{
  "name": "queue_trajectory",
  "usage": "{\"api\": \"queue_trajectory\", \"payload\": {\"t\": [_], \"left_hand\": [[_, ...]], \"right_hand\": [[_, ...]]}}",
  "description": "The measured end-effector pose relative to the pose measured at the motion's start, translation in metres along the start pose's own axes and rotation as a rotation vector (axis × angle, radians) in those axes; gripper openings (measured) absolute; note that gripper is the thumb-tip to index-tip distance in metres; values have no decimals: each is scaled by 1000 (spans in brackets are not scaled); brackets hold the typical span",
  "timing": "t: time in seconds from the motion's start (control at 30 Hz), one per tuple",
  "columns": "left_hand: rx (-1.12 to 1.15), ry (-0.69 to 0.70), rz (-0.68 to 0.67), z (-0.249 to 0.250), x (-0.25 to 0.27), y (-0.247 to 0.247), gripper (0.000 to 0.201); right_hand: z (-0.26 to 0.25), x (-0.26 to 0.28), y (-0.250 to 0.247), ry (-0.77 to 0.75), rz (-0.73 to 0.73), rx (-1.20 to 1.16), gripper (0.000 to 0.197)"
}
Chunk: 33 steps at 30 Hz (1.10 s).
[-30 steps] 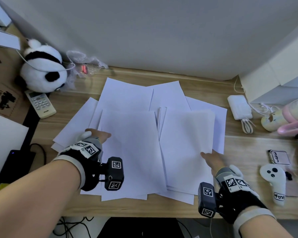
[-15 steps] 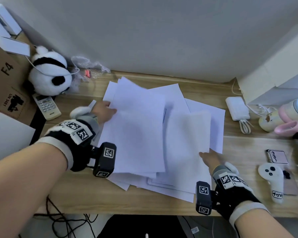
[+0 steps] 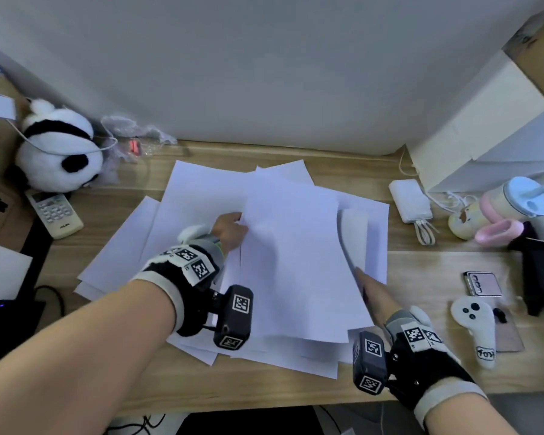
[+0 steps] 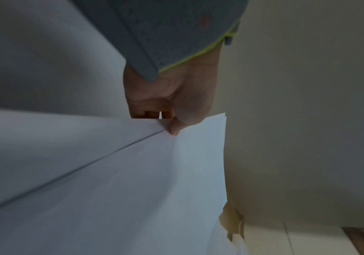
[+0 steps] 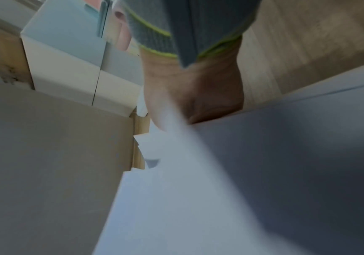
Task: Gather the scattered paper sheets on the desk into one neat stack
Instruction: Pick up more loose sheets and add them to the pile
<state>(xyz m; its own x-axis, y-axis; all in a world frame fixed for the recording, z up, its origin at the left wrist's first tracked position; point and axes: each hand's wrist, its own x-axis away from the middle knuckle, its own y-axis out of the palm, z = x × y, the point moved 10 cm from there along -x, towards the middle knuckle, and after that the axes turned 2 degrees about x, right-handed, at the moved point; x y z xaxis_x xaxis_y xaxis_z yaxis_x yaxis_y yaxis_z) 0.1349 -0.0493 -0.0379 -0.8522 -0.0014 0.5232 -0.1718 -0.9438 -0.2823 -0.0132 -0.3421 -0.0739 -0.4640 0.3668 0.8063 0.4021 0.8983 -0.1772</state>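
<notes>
The left hand (image 3: 230, 230) pinches a few sheets (image 3: 292, 262) with thumb and fingers (image 4: 173, 128). The right hand (image 3: 371, 290) grips their other edge. More paper (image 3: 123, 246) lies on the worktop (image 3: 437, 277).

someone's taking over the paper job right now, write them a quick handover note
Left hand: pinches the left edge of the lifted sheets, thumb on top.
Right hand: at their right edge, fingers under the paper; grip unclear.
Loose sheets lie fanned on the desk, left and beneath.
Done: some sheets gathered mid-desk.
Left: collect the rest, square the edges into one stack.
</notes>
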Motion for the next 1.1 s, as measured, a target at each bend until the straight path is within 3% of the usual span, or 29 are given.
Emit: {"api": "queue_trajectory", "payload": {"t": [0.07, 0.17, 0.27, 0.3, 0.37, 0.5, 0.6, 0.63, 0.7, 0.77, 0.83, 0.93, 1.07, 1.1], "left_hand": [[-17, -92, -58, -24, -6, 20, 33], [-123, -144, -142, -44, -11, 46, 31], [-36, -176, -229, -51, -6, 62, 45], [-6, -191, -232, -54, -6, 62, 47], [72, -205, -168, -53, -10, 49, 42], [48, -192, 158, -65, -30, -37, 37], [-306, -395, 402, -94, -28, -109, 45], [-328, -445, 457, -98, -21, -123, 49], [-268, -467, 506, -108, -17, -141, 62], [-229, -479, 471, -120, -18, -149, 87], [-231, -505, 412, -127, -17, -148, 94], [-286, -505, 352, -127, -16, -141, 78], [-337, -385, 255, -112, -19, -126, 20], [-298, -347, 256, -105, -19, -124, 18]], "right_hand": [[4, -16, 4, -18, -82, -25, 51], [5, -19, 15, -7, -169, 29, 68], [10, -28, 12, -25, -121, 219, 36], [12, -32, 9, -34, -83, 269, 39], [13, -37, 7, -52, -33, 331, 48], [12, -45, 3, -65, 52, 379, 57], [13, -54, 1, -59, 68, 361, 57], [12, -56, 1, -59, 80, 354, 56], [8, -57, -3, -99, 122, 378, 54], [4, -56, -5, -127, 170, 414, 50], [2, -56, -7, -138, 194, 431, 46], [1, -54, -6, -136, 214, 449, 49], [0, -51, -6, -93, 216, 442, 51], [0, -51, -6, -87, 217, 447, 50]]}}
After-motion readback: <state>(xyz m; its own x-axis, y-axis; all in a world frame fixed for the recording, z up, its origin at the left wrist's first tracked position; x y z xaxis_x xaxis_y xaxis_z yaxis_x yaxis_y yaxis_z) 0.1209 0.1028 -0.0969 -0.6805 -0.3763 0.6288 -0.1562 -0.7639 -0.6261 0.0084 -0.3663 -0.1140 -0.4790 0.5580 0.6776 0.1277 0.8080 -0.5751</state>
